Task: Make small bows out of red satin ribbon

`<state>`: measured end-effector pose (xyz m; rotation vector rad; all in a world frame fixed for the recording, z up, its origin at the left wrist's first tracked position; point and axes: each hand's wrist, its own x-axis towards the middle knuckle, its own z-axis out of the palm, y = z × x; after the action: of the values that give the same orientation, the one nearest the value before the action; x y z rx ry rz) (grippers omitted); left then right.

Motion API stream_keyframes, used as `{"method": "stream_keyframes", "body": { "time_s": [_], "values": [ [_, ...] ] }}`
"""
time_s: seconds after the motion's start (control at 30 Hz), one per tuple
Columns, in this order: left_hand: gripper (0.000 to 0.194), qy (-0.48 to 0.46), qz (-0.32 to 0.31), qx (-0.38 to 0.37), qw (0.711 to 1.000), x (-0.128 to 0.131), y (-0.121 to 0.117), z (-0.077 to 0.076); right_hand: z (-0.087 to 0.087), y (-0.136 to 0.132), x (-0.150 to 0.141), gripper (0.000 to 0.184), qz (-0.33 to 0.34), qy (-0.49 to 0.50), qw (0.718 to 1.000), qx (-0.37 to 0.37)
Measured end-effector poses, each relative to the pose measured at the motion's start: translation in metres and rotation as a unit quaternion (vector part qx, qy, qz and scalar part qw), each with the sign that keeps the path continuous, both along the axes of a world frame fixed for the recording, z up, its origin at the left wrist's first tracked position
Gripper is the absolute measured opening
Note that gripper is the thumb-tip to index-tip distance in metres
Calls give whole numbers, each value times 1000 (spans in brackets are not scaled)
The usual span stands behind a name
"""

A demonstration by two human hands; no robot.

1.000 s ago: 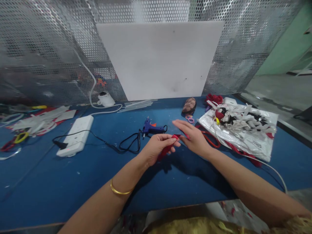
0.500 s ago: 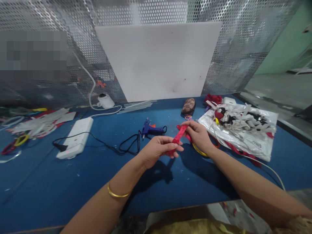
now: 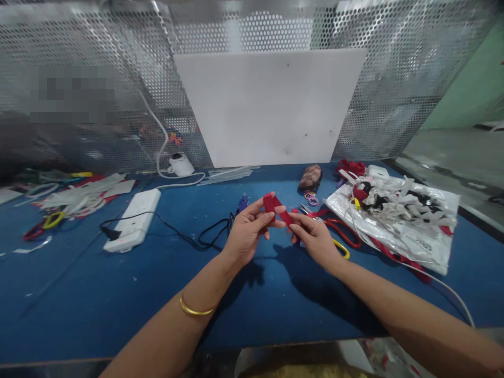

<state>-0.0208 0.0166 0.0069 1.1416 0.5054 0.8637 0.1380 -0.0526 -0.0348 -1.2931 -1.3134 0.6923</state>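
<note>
the left hand (image 3: 244, 231) and right hand (image 3: 318, 242) pinch a red ribbon (image 3: 269, 203), apparently folded, above the blue table (image 3: 153, 299).

2 hands (image 3: 244, 239), 1 power strip (image 3: 136, 224)

Ribbon (image 3: 269, 203) is cloth, smooth, satin sheen. Tabletop (image 3: 169, 304) is smooth, semi-matt, w/ sm. specks. Back panel (image 3: 388, 94) is perf. metal, shiny. Board (image 3: 271, 110): smooth, matt. Pwr strip (image 3: 134, 220): plastic, low gloss. Bag (image 3: 435, 254): plastic, glossy, wrinkled. Bangle (image 3: 197, 313): polished metal.
</note>
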Motion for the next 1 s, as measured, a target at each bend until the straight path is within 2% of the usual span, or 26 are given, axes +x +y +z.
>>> {"method": "stream_keyframes", "body": {
  "time_s": [0.23,0.33,0.43,0.6,0.77,1.0],
  "values": [
    [58,-18,69,-13,997,1,4,2,1,-16,-9,46,13,-84,994,69],
    [58,-19,66,-22,997,-1,6,2,5,-22,-11,30,61,-101,988,102],
    [58,-27,47,-30,998,-3,5,4,10,-25,-12,22,93,-91,987,94],
    [67,-24,11,-41,999,-3,0,5,13,-22,-10,20,57,-24,994,85],
    [64,-40,-30,-58,997,5,-10,-6,11,-16,-8,14,-11,-7,996,86],
    [59,-8,-35,-76,996,12,-19,-19,11,-10,-12,16,-31,72,997,12]
  ]
}}
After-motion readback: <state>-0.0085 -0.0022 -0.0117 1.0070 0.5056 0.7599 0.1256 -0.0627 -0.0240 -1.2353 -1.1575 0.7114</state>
